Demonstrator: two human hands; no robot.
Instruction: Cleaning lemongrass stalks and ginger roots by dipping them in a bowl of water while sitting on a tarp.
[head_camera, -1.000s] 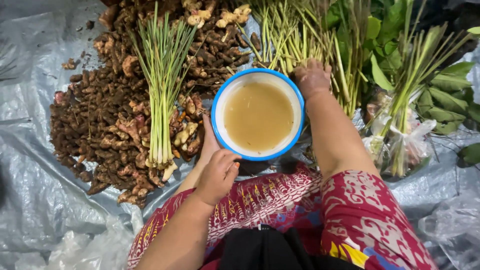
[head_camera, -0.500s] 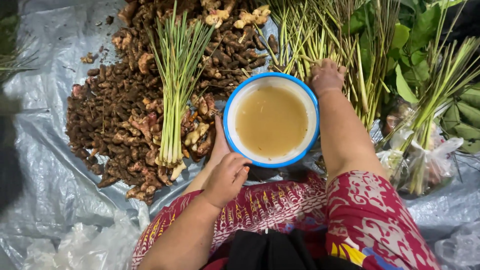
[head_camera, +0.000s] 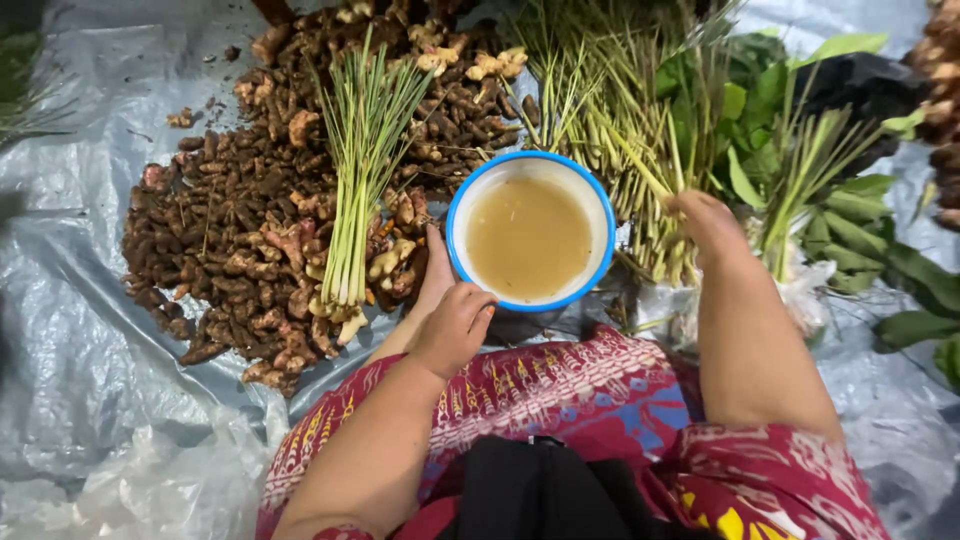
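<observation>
Bowl between both hands' fingers.

At about ten o'clock from my lap lies a big heap of brown roots, knobbly and dark, with paler ginger pieces up at twelve. A tied bundle of lemongrass rests upright across that heap. Over at three o'clock sit broad green leaves. Everything lies on a grey plastic sheet, with a crumpled clear bag at eight o'clock. My red patterned skirt covers my knees.
</observation>
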